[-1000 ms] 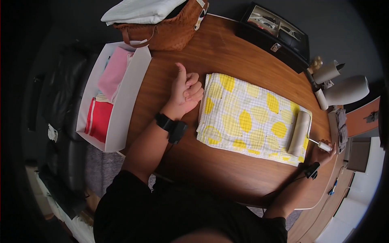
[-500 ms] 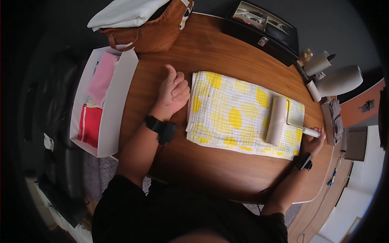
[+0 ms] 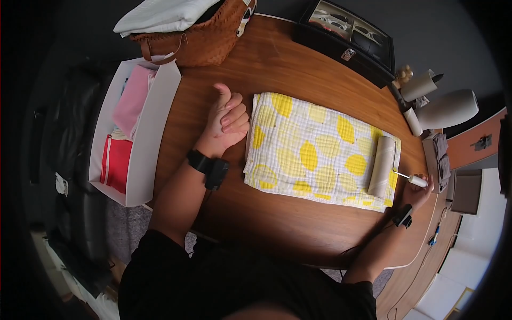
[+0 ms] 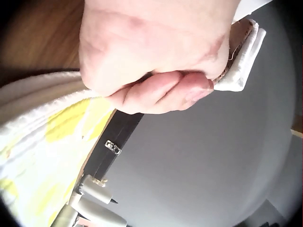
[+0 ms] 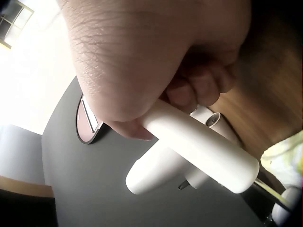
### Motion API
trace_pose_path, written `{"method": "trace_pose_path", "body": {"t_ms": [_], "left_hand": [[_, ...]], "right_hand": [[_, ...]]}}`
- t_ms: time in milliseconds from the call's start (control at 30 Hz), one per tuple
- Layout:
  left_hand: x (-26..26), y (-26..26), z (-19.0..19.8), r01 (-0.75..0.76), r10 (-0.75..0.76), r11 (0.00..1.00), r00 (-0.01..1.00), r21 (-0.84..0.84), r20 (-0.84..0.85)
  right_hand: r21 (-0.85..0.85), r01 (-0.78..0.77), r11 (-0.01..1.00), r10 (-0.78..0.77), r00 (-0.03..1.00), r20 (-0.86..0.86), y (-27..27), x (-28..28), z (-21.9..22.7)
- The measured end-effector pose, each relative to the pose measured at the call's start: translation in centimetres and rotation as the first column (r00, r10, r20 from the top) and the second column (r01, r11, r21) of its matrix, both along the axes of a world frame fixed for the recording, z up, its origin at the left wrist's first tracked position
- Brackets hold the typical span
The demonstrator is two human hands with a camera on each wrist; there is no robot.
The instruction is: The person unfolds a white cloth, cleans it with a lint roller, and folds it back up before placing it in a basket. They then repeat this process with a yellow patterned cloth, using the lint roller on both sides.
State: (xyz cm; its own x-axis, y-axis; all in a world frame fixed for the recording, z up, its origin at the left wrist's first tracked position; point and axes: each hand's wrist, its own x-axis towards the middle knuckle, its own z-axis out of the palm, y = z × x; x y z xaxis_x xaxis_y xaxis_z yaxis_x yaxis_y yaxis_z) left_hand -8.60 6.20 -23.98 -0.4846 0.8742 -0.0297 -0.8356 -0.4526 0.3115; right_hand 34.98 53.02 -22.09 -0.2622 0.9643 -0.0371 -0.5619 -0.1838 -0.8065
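Note:
A lint roller (image 3: 380, 168) lies across the right end of a folded white cloth (image 3: 304, 146) printed with yellow lemon shapes. My right hand (image 3: 418, 196) grips its white handle (image 5: 203, 146), thumb along it and fingers curled round, just past the cloth's right edge. Beside the cloth's left edge is my left hand (image 3: 229, 121), its fingers curled in with the thumb sticking out; it holds nothing. The left wrist view shows those curled fingers (image 4: 161, 92) close up, with the cloth behind them.
On the left, a white box (image 3: 152, 133) holds folded pink and red cloths. Behind it stands a brown woven basket (image 3: 200, 48) topped with a white folded cloth (image 3: 165, 18). A black glasses case (image 3: 341, 45) sits at the back; a white cylindrical object (image 3: 448, 109) is at the right.
The lint roller has rolled left over the cloth and then back right, my right hand moving with it. My left hand keeps its curled pose beside the cloth.

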Motion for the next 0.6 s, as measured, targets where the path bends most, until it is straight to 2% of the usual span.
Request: {"method": "trace_pose_path", "body": {"t_ms": [67, 133, 267, 367, 467, 567, 600], "left_hand": [[0.6, 0.1, 0.6, -0.001, 0.000, 1.000, 0.999, -0.031, -0.046], [1.0, 0.3, 1.1, -0.011, 0.004, 0.997, 0.996, -0.082, -0.085], [1.2, 0.4, 1.0, 0.009, -0.017, 0.997, 0.995, -0.078, -0.102], [1.3, 0.4, 1.3, 0.010, -0.020, 0.995, 0.995, -0.098, -0.101], [1.4, 0.5, 1.5, 0.006, -0.018, 0.993, 0.994, -0.114, -0.106], [1.4, 0.7, 1.4, 0.000, -0.017, 0.990, 0.993, -0.144, -0.117], [1.4, 0.7, 1.3, -0.003, -0.016, 0.988, 0.993, -0.154, -0.119]], "right_hand": [[0.043, -0.070, 0.997, 0.069, 0.997, 0.020, -0.1, 0.0, -0.3], [0.047, -0.055, 0.997, 0.053, 0.998, 0.041, 0.4, 0.1, -0.9], [0.045, -0.050, 0.998, 0.049, 0.998, 0.026, 0.5, 0.5, -0.8], [-0.024, 0.066, 0.998, -0.067, 0.998, -0.017, 0.6, 0.7, -0.4], [0.043, 0.050, 0.998, -0.052, 0.998, 0.043, 0.6, 0.4, -1.0], [0.068, -0.203, 0.977, 0.198, 0.977, 0.073, 1.1, 0.0, -2.6], [0.091, -0.181, 0.979, 0.173, 0.980, 0.097, -0.1, -1.0, -2.0]]}}
